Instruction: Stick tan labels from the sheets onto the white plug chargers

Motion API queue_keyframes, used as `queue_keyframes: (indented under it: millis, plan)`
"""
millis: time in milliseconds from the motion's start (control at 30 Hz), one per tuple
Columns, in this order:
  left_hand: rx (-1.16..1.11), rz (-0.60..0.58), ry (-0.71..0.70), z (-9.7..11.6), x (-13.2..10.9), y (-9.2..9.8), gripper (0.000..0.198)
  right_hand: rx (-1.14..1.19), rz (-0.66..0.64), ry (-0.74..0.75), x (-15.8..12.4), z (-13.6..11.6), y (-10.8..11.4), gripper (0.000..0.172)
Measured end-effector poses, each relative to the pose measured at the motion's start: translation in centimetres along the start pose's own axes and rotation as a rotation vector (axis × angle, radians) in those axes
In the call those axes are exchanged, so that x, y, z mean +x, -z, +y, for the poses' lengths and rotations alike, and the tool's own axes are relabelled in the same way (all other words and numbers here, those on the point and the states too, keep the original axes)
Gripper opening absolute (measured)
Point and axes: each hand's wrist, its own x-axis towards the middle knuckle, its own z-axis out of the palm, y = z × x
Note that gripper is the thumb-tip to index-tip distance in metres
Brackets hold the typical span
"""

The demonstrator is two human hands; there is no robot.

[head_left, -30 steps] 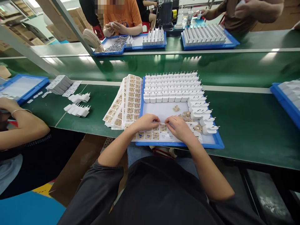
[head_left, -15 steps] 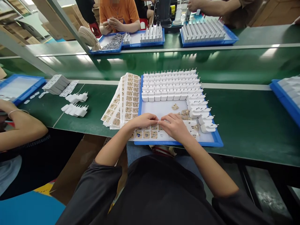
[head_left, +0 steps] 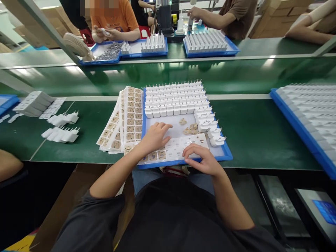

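My left hand (head_left: 156, 137) is open, fingers stretched over a white sheet (head_left: 176, 147) and the bare tray floor. Nothing shows in it. Close to the sheet's right part is my right hand (head_left: 201, 158), its fingers bent and thumb apart, with nothing visible between them. Tan die-cut stickers (head_left: 161, 154) remain on the sheet's left part; the right part is bare white with small holes. Loose tan pieces (head_left: 191, 129) lie just beyond it. White plug housings (head_left: 174, 101) with metal pins stand in rows at the back and right of the blue tray (head_left: 227, 154).
Sticker sheets (head_left: 133, 115) are fanned left of the tray. Further left are white plugs (head_left: 61, 134) and a stack of white parts (head_left: 36, 103). Another filled blue tray (head_left: 299, 134) stands at right. Across the green bench, co-workers sit behind trays and a fan (head_left: 78, 46).
My hands were together at the sheet's middle; now they are apart, the left spread and the right lower. The view has shifted right. Several tan stickers no longer show on the sheet's middle.
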Motion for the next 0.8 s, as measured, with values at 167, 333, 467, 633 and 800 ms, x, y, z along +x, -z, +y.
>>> queue_keyframes:
  millis: [167, 333, 467, 633, 800]
  plan:
    - [0.157, 0.108, -0.663, 6.8, 4.9, -1.2, 0.057, 0.195, -0.118, 0.033, -1.1, -0.5, -0.1, 0.004]
    - [0.272, 0.091, -0.991, 11.6, 9.7, -4.5, 0.052, 0.196, -0.119, 0.015, -1.5, -0.5, 0.0, 0.011]
    - [0.122, 0.087, -0.923, 11.4, 9.9, -4.7, 0.037, 0.207, -0.051, -0.011, -2.2, -0.2, 0.3, 0.014]
    - [-0.374, 0.194, -0.404, 7.8, 4.4, -1.2, 0.025, 0.283, 0.090, -0.067, -2.4, 0.4, 0.4, 0.013]
    - [-0.962, 0.254, 0.054, 4.4, -2.1, -0.6, 0.048, 0.430, 0.197, -0.030, -0.5, 0.7, -1.1, 0.006]
